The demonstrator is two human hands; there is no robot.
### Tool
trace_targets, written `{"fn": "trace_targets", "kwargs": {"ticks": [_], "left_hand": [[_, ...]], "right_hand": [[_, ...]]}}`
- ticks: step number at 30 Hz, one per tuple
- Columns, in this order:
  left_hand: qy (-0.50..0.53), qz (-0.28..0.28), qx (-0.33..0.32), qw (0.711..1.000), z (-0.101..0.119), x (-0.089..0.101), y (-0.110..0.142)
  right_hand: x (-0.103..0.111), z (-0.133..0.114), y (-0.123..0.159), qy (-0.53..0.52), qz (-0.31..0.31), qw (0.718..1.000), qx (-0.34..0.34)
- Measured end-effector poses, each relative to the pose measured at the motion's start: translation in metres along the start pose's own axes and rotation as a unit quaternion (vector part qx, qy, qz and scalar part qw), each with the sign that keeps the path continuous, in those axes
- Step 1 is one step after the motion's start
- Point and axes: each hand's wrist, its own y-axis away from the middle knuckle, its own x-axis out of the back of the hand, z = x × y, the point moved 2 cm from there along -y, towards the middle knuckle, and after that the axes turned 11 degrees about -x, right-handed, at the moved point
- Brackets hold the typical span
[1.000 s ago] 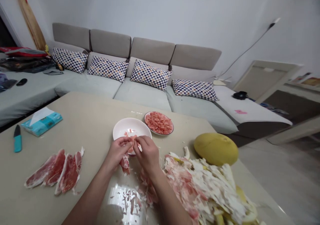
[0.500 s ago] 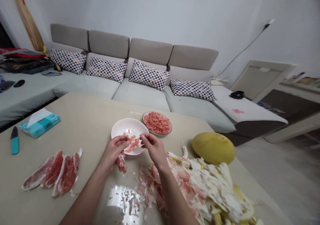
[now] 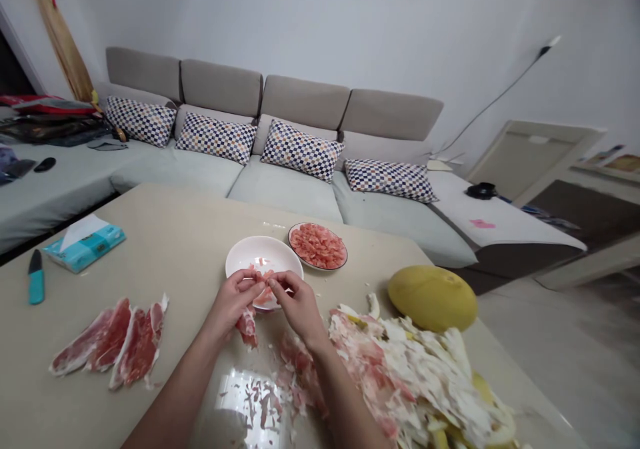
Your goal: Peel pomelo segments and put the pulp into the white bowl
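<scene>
My left hand (image 3: 235,301) is closed around a pomelo segment (image 3: 247,327), whose lower end hangs out beneath the palm. Fingertips of my right hand (image 3: 297,306) are pinched on the segment's upper end and meet the left fingertips there. Both hands are over the near edge of a white bowl (image 3: 240,252) with small bits of pink pulp in it. Behind it to the right, a dark-rimmed plate (image 3: 345,262) carries a heap of pink pomelo pulp (image 3: 317,245). Several unpeeled segments (image 3: 113,342) lie on the table at the left.
A pile of peel and membrane scraps (image 3: 410,369) spreads under and beyond my right forearm. Behind it sits a whole yellow pomelo (image 3: 433,297). A teal-handled knife (image 3: 37,282) and a tissue pack (image 3: 87,246) lie at the left. A grey sofa (image 3: 280,176) stands past the table (image 3: 165,229).
My right hand has moved left and in, from apart at the bowl's right side to touching the left fingertips. The left hand keeps hold of the segment. The view has shifted slightly.
</scene>
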Motion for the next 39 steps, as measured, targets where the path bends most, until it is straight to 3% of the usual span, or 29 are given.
{"fn": "trace_targets", "kwargs": {"ticks": [9, 13, 16, 22, 26, 28, 32, 35, 37, 39], "left_hand": [[0.007, 0.025, 0.007, 1.0, 0.006, -0.004, 0.002], [0.004, 0.031, 0.013, 0.999, 0.005, -0.005, 0.003], [0.001, 0.039, 0.017, 0.999, 0.003, -0.004, 0.002], [0.006, 0.044, 0.01, 0.999, 0.004, -0.001, 0.0], [-0.003, 0.042, 0.017, 0.999, 0.001, 0.004, 0.0], [-0.01, 0.043, 0.021, 0.999, -0.001, 0.006, -0.001], [-0.021, 0.046, 0.02, 0.999, -0.001, 0.005, 0.0], [-0.028, 0.049, 0.014, 0.998, 0.001, 0.002, 0.0], [-0.031, 0.052, 0.01, 0.998, 0.002, 0.001, 0.0], [-0.032, 0.055, 0.002, 0.998, 0.002, 0.001, 0.0]], "right_hand": [[-0.004, -0.002, 0.005, 0.093, 0.007, 0.992, 0.081], [-0.006, -0.002, 0.009, 0.234, 0.064, 0.956, 0.163], [-0.001, -0.003, 0.008, 0.301, 0.117, 0.928, 0.186], [0.035, -0.021, 0.009, 0.345, 0.133, 0.922, 0.119], [0.073, -0.022, 0.019, 0.481, 0.073, 0.873, -0.017], [0.091, -0.02, 0.025, 0.514, 0.031, 0.856, -0.053], [0.116, -0.023, 0.029, 0.526, 0.139, 0.832, -0.108], [0.115, -0.028, 0.028, 0.512, 0.186, 0.836, -0.065], [0.109, -0.03, 0.025, 0.506, 0.175, 0.845, -0.016], [0.106, -0.03, 0.023, 0.509, 0.164, 0.845, -0.029]]}}
